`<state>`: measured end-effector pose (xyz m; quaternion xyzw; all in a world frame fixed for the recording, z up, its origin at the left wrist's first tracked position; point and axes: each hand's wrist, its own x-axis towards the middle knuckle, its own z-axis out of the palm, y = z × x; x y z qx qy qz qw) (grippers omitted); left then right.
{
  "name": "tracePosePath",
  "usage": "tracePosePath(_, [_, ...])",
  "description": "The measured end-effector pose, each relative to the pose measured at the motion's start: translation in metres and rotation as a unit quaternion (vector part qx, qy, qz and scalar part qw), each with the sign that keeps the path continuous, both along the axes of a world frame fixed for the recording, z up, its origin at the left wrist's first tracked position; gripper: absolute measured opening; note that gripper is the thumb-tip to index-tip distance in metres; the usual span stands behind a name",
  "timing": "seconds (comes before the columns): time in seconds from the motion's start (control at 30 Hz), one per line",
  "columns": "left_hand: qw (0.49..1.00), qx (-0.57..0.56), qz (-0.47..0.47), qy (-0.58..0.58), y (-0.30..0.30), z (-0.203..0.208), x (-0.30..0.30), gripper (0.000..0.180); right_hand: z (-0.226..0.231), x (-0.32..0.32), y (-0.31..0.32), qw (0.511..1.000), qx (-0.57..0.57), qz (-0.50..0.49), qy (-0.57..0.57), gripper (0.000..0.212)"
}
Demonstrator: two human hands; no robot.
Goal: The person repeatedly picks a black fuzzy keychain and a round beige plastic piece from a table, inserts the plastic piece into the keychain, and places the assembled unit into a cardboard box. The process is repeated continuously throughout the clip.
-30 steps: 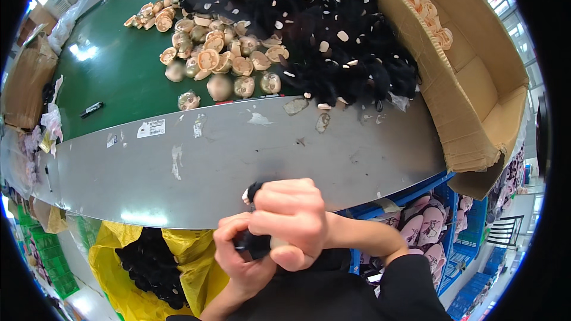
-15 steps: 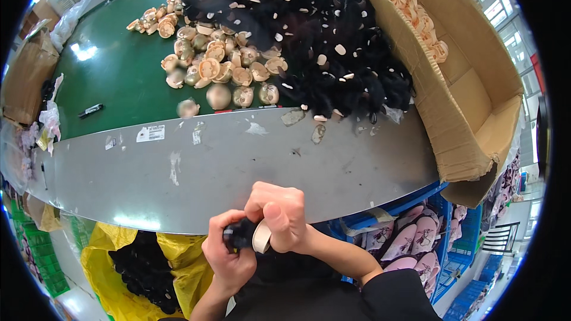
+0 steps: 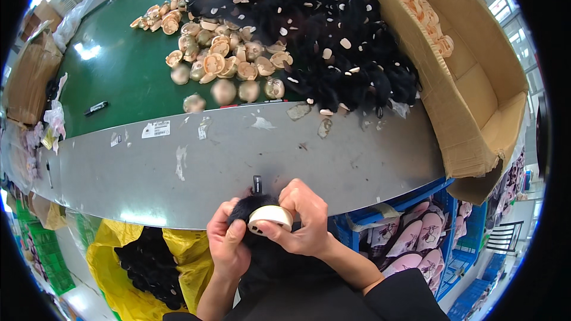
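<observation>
Close to my body, at the front edge of the table, both hands are closed on one small assembly. My left hand (image 3: 225, 244) pinches a tuft of black doll hair (image 3: 242, 208). My right hand (image 3: 306, 220) grips a cream plastic cap (image 3: 275, 213), rounded and with small dark slots in its near side, its thumb pressed to that side. Hair and cap touch; how they join is hidden by the fingers. A small black tag (image 3: 257, 183) sticks up behind the hair. Farther off lie skin-coloured doll head shells (image 3: 247, 71) and a heap of black doll hair (image 3: 315, 30) with pale caps.
A cardboard box (image 3: 443, 104) with peach plastic parts (image 3: 419, 15) stands at right. The table has a grey metal front strip (image 3: 226, 148) and a green surface (image 3: 119, 77) holding a marker (image 3: 96, 108). Below are a yellow bag (image 3: 110, 255) and blue crates (image 3: 461, 249) with pink printed pieces.
My hands have turned the cap so that its slotted side shows. The right hand has shifted rightward and down, and the black hair and tag have come into view.
</observation>
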<state>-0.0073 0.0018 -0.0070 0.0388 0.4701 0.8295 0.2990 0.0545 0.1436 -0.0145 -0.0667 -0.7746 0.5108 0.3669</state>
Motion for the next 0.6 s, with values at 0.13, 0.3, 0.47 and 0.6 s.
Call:
tracePosePath(0.13, [0.905, -0.172, 0.017, 0.388, -0.005, -0.011, -0.005, 0.017, -0.001, -0.001, -0.003, 0.991, 0.11, -0.063, 0.039, 0.046])
tracePosePath(0.3, [0.817, -0.252, 0.028, 0.518, 0.003, -0.002, -0.009, 0.02, -0.004, 0.002, 0.0, 0.998, -0.012, -0.061, -0.009, 0.04])
tracePosePath(0.47, [0.836, -0.247, -0.004, 0.49, 0.017, -0.012, -0.003, 0.015, -0.002, -0.009, -0.009, 0.974, -0.225, -0.007, 0.0, 0.016])
tracePosePath(0.6, [0.835, -0.238, -0.007, 0.497, 0.015, -0.025, -0.004, 0.015, -0.006, -0.007, -0.009, 0.995, -0.096, -0.005, -0.017, 0.019])
